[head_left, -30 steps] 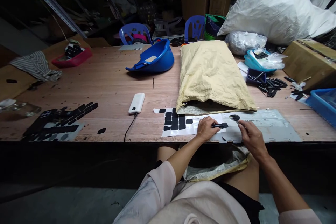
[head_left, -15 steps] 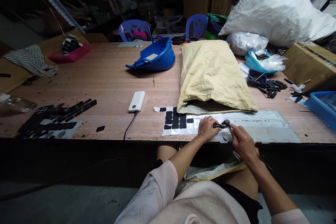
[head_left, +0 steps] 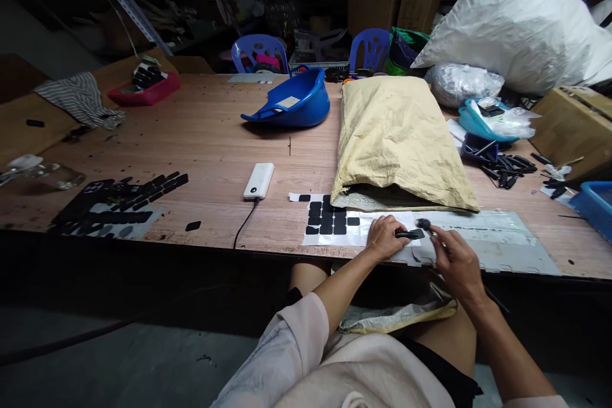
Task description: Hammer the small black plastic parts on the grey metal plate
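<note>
My left hand [head_left: 382, 237] pinches a small, flat black piece [head_left: 408, 234] over the grey strip by the table's front edge. Closed around a thin handle, my right hand [head_left: 456, 261] holds a tool with a round black head [head_left: 423, 224]. That head is just above the right end of the black piece; whether they touch I cannot tell. Left of my hands lies a white sheet [head_left: 359, 235] with several black rounded squares [head_left: 340, 221] on it. A grey flat strip [head_left: 507, 242] extends to the right under my hands.
A large yellow sack [head_left: 396, 134] lies just behind my hands. To the left are a white power bank [head_left: 259, 180] with a cable and a blue basin [head_left: 299, 102]. Loose black parts [head_left: 509, 169] and a cardboard box [head_left: 564, 118] are at the right.
The round tool head has moved off the black piece, slightly right, so more of the piece shows. My left hand keeps hold of it. The whole view has shifted a little.
</note>
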